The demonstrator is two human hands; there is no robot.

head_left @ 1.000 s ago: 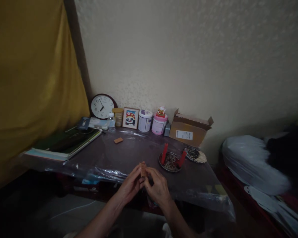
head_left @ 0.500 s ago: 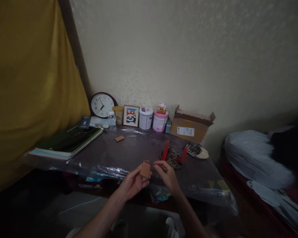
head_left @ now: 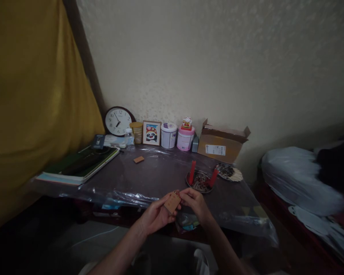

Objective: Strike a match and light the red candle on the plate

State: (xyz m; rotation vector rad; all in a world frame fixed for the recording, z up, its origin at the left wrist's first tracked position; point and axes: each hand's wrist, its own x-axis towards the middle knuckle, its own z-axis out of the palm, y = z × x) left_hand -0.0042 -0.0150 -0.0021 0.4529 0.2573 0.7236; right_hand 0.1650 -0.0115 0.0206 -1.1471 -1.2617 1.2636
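My left hand (head_left: 156, 217) is closed on a small brown cardboard matchbook (head_left: 172, 203), held tilted above the table's front edge. Reddish bits show along the matchbook's upper edge. Thumb and fingers of my right hand (head_left: 195, 203) are pinched together at that edge; what lies between them is too small to make out. Just beyond my hands, two red candles, one upright (head_left: 192, 173) and one leaning (head_left: 213, 178), stand on a round, dark-speckled dish (head_left: 200, 185). A second flat brown piece (head_left: 138, 159) like the matchbook lies farther back on the table.
A plate of dark-ended pale sticks (head_left: 233, 173) sits right of the candles. Along the wall stand a clock (head_left: 118, 121), a framed panda picture (head_left: 151, 133), two tins (head_left: 169, 136) and an opened carton (head_left: 222, 145). Large books (head_left: 80, 168) lie left. Clear plastic covers the table (head_left: 160, 168).
My left hand has moved slightly right and turned the matchbook. The fingers of my right hand, apart from it before, now meet its upper edge.
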